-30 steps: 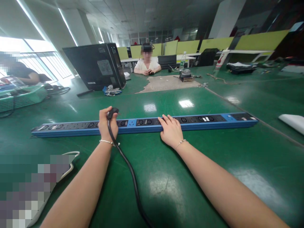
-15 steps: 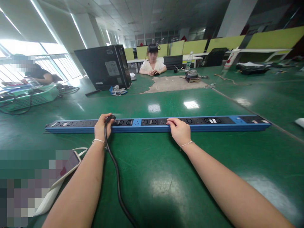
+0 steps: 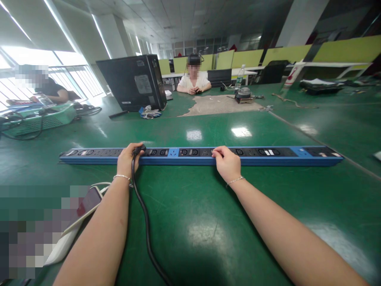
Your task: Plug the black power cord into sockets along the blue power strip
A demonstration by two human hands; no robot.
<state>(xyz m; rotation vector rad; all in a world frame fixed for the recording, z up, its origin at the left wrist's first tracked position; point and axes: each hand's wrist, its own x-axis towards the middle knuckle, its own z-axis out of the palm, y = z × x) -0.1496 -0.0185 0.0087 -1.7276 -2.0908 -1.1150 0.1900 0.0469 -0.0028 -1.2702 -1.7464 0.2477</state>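
Observation:
A long blue-edged power strip point(image 3: 190, 161) lies across the green table, its black top carrying rows of sockets and a few blue sections. My left hand point(image 3: 126, 159) is closed around a black plug point(image 3: 139, 150) over the sockets left of the middle; whether its prongs sit in a socket is hidden. From that plug a thick black cable point(image 3: 147, 222) runs down toward me. Right of the middle, my right hand point(image 3: 228, 162) has thumb and fingers pinched together at the strip's top. What they hold, if anything, cannot be made out.
A black computer case point(image 3: 131, 83) stands behind, with gloves point(image 3: 149, 113) beside it. A person point(image 3: 194, 81) sits across the table. At left are a green basket point(image 3: 47, 121) with cables and another person. A phone point(image 3: 89, 200) stands near my left forearm.
The view has shifted slightly, so the far things appear a little to the right. Both hands keep nearly the same places on the strip, with their grips looking unchanged.

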